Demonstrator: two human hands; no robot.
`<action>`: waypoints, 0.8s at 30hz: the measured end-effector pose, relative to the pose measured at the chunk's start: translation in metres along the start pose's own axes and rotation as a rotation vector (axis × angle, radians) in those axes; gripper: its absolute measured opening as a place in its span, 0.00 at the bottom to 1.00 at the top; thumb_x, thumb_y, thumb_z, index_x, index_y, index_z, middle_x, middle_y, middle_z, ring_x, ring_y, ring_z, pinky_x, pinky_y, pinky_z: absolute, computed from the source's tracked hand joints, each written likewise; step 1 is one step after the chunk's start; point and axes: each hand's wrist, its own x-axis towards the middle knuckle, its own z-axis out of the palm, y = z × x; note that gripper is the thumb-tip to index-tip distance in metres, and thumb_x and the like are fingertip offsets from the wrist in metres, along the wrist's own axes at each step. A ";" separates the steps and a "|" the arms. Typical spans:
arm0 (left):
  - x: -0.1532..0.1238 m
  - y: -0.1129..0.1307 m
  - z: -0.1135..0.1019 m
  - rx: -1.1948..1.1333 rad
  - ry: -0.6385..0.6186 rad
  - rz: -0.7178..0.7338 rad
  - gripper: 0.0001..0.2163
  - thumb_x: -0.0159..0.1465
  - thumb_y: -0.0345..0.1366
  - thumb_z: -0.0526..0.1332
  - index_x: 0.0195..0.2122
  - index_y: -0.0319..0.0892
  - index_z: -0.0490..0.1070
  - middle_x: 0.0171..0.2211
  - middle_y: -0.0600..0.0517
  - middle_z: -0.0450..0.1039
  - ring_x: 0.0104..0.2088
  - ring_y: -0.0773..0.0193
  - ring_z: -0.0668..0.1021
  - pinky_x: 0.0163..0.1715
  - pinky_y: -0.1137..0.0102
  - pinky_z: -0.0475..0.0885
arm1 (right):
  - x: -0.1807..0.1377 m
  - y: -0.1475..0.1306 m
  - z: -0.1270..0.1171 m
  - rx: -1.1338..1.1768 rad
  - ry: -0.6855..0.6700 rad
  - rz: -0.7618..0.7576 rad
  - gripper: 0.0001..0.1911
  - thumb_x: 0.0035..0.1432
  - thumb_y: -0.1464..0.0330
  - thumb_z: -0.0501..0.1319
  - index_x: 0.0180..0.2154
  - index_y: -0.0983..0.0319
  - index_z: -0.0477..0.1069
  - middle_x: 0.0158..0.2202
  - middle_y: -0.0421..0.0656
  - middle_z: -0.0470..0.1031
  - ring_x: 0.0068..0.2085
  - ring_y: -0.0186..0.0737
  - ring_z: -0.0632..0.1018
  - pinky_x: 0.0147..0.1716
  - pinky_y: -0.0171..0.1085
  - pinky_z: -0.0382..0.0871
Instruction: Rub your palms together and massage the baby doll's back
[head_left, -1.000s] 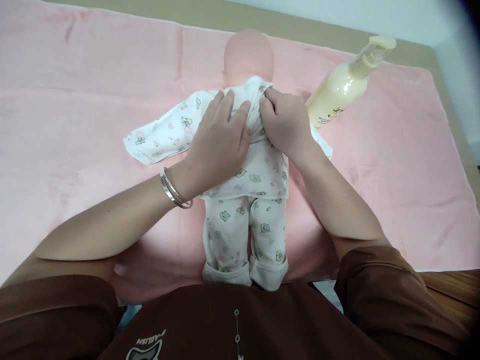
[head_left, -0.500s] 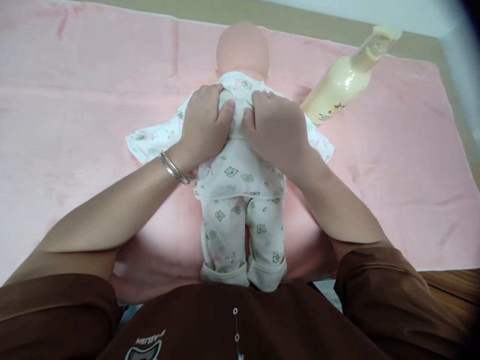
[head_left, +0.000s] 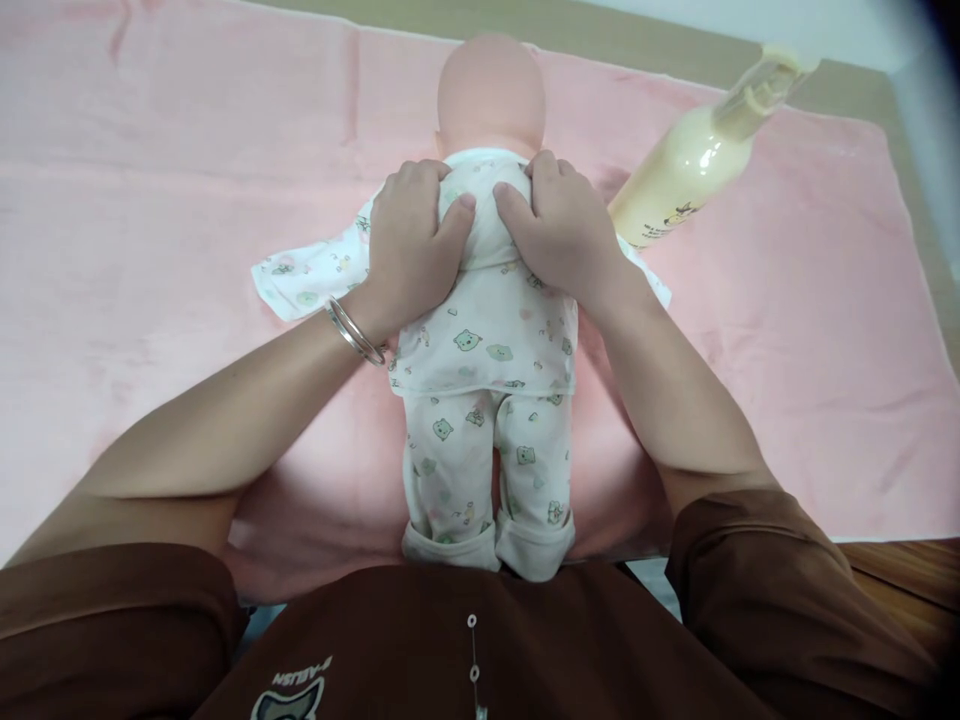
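A bald baby doll [head_left: 491,95] lies face down with its head away from me. It wears a white shirt [head_left: 495,330] and cuffed trousers [head_left: 457,470] with small green animal prints. My left hand [head_left: 416,235] curls round the doll's left-side shoulder, its thumb laid along the upper back. Round the opposite shoulder is my right hand [head_left: 570,225], with its thumb pointing in towards the spine. Between the thumbs the shirt's back bulges slightly. Fingertips of both hands are partly hidden over the shoulders.
Beneath the doll a pink cloth [head_left: 150,220] covers the table. A cream-coloured pump bottle [head_left: 686,170] with a clear cap stands just beyond the right sleeve. Wooden slats [head_left: 907,580] show at the lower right.
My right hand has shifted up and outward onto the shoulder, its thumb now spread. The shirt's collar sits straighter and smoother. My left hand has barely moved.
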 end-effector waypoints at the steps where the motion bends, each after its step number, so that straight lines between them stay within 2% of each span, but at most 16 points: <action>1: 0.000 0.000 -0.001 -0.002 -0.008 -0.007 0.09 0.72 0.39 0.54 0.49 0.48 0.69 0.50 0.47 0.73 0.53 0.54 0.73 0.58 0.55 0.70 | 0.001 0.000 0.001 -0.004 0.002 0.000 0.19 0.68 0.50 0.44 0.42 0.52 0.66 0.48 0.48 0.76 0.49 0.54 0.76 0.52 0.55 0.73; 4: -0.001 0.000 -0.002 -0.011 -0.044 -0.023 0.10 0.73 0.45 0.50 0.49 0.53 0.68 0.51 0.47 0.72 0.56 0.52 0.72 0.59 0.55 0.68 | 0.001 0.002 0.003 -0.008 0.018 -0.005 0.19 0.68 0.50 0.44 0.42 0.53 0.65 0.47 0.49 0.75 0.48 0.55 0.76 0.51 0.54 0.72; 7: -0.001 -0.001 0.000 -0.035 -0.031 -0.020 0.13 0.73 0.49 0.49 0.48 0.52 0.67 0.51 0.47 0.72 0.55 0.52 0.71 0.59 0.54 0.67 | 0.000 0.003 0.004 0.021 0.035 -0.025 0.18 0.68 0.51 0.43 0.41 0.53 0.64 0.46 0.49 0.75 0.48 0.55 0.76 0.50 0.54 0.71; 14: 0.001 -0.004 0.006 -0.054 0.008 -0.030 0.08 0.70 0.37 0.55 0.48 0.44 0.67 0.50 0.48 0.72 0.51 0.59 0.70 0.58 0.56 0.67 | 0.001 0.005 0.005 0.032 0.055 -0.026 0.17 0.67 0.50 0.44 0.40 0.52 0.64 0.44 0.48 0.75 0.47 0.55 0.76 0.49 0.55 0.71; 19: 0.000 -0.002 0.002 -0.061 -0.031 -0.026 0.10 0.74 0.44 0.51 0.49 0.48 0.66 0.52 0.49 0.71 0.53 0.57 0.70 0.59 0.56 0.66 | 0.002 0.003 0.005 0.001 0.043 -0.008 0.18 0.67 0.49 0.44 0.41 0.51 0.65 0.45 0.47 0.76 0.47 0.53 0.76 0.51 0.53 0.72; 24: -0.002 -0.001 0.004 -0.026 0.015 -0.015 0.07 0.74 0.39 0.54 0.49 0.46 0.67 0.50 0.49 0.73 0.52 0.58 0.71 0.58 0.57 0.69 | 0.002 0.003 0.006 0.008 0.043 -0.001 0.19 0.67 0.49 0.44 0.42 0.51 0.65 0.46 0.47 0.76 0.47 0.53 0.76 0.51 0.53 0.73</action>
